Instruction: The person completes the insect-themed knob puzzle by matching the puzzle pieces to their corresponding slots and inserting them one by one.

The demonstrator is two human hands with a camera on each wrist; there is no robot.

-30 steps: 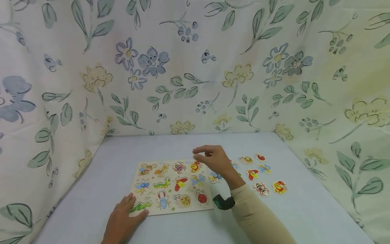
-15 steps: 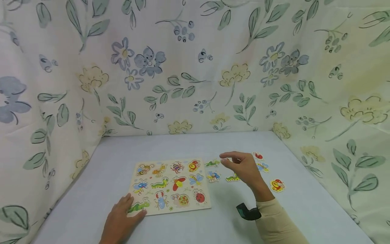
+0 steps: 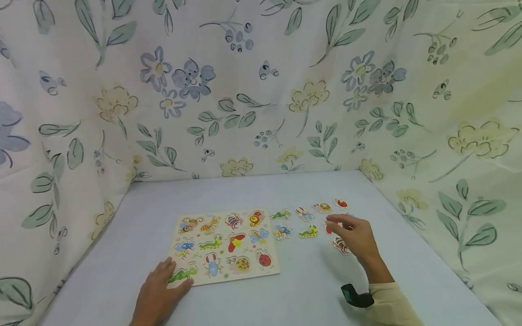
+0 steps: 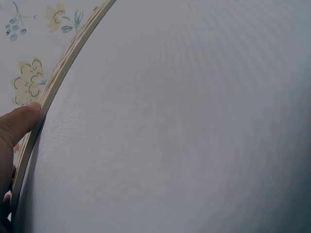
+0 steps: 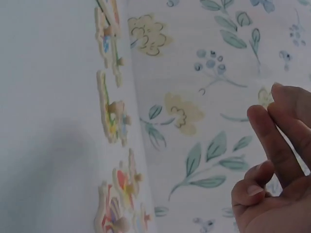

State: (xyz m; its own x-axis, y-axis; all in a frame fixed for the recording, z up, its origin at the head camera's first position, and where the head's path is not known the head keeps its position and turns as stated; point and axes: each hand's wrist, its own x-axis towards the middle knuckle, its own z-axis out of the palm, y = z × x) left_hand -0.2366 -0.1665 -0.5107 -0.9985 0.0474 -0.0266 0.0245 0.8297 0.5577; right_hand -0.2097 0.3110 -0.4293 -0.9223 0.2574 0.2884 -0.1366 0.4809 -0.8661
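A wooden puzzle board (image 3: 246, 250) with bug pictures lies on the table in the head view. My left hand (image 3: 157, 292) rests on its near left corner, thumb against the front edge (image 4: 34, 128) and fingers at the left side. My right hand (image 3: 359, 242) hovers above the loose bug pieces, index finger and thumb bent toward each other with nothing visible between them. Beneath it, a red-winged bug piece (image 3: 328, 227) and a purple striped beetle piece (image 3: 340, 245) are partly hidden. In the right wrist view, the fingers (image 5: 274, 145) hold nothing visible.
More pieces lie right of the board: a green grasshopper (image 3: 281, 214), a stag beetle (image 3: 303, 214), a snail (image 3: 322, 208), a ladybug (image 3: 340, 203), a mosquito (image 3: 282, 232) and a caterpillar (image 3: 307, 232). Small knobs (image 5: 116, 108) stick up from pieces. A floral cloth (image 3: 244, 90) encloses the table.
My right hand has moved from above the board's far right corner rightward over the loose pieces. The left hand stays on the board. The head view has shifted slightly.
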